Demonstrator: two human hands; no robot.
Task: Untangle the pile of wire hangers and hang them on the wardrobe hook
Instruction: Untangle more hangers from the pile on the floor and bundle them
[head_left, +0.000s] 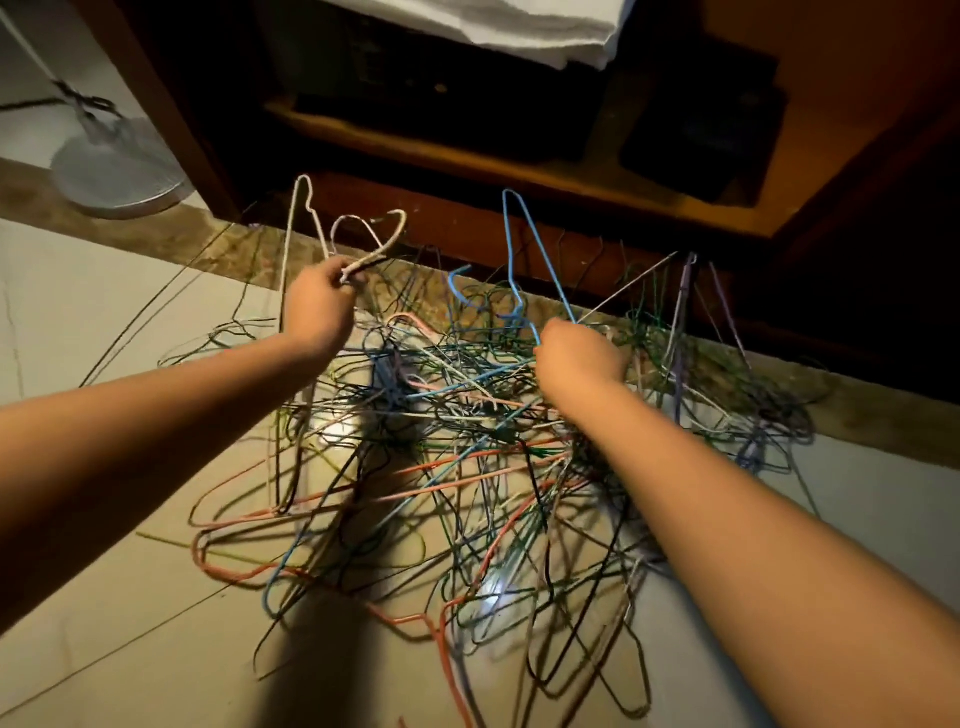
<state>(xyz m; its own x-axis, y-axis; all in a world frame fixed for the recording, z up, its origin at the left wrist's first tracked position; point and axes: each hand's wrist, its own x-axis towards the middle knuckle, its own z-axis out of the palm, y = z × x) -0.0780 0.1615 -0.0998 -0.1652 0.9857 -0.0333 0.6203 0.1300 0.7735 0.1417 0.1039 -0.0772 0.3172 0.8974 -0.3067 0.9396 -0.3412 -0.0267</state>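
Above the hanger pile (441, 467) on the floor (104, 597), the left hand (318, 306) has its grip clenched on a white hanger (304, 208), the right hand (579, 358) on a blue hanger (519, 234).

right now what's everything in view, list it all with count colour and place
hanger pile: too many to count, mixed colours, floor centre
white hanger: one, lifted at left
blue hanger: one, lifted right of centre
floor: pale tiles
wardrobe: dark brown wood, top
folded cloth: white, top centre in the wardrobe
dark boxes: black, wardrobe shelf
fan base: one, grey, top left
left hand: closed on the white hanger
right hand: closed on the blue hanger
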